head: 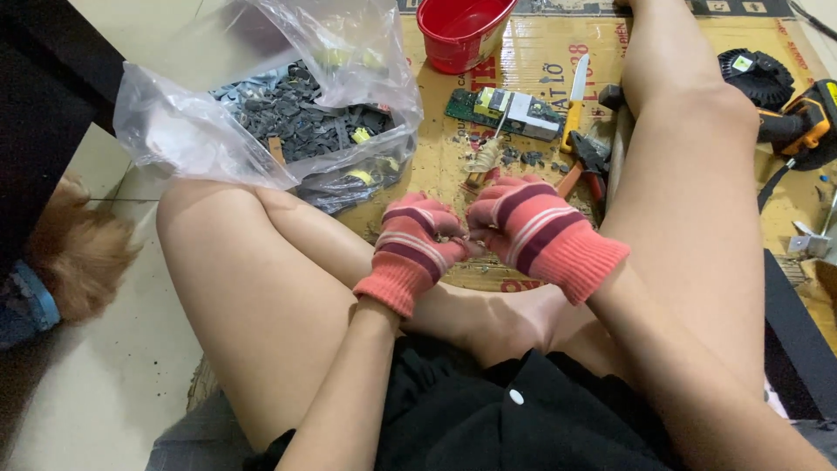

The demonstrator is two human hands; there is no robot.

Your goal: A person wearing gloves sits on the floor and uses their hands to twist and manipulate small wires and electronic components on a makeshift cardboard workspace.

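Both my hands wear pink gloves with dark red and white stripes and meet in front of me, above my crossed legs. My left hand (417,246) and my right hand (527,228) are closed together on a small part (462,242) pinched between their fingertips; the gloves hide most of it. Just beyond the hands a small coil-like component (485,160) lies on the cardboard sheet (540,61) spread on the floor.
A clear plastic bag (261,105) full of dark scrap parts sits at the left. A red bowl (462,30), a green circuit board (506,109), a utility knife (575,96), pliers (586,161) and a yellow-black power tool (798,122) lie on the cardboard. A furry animal (74,249) rests at left.
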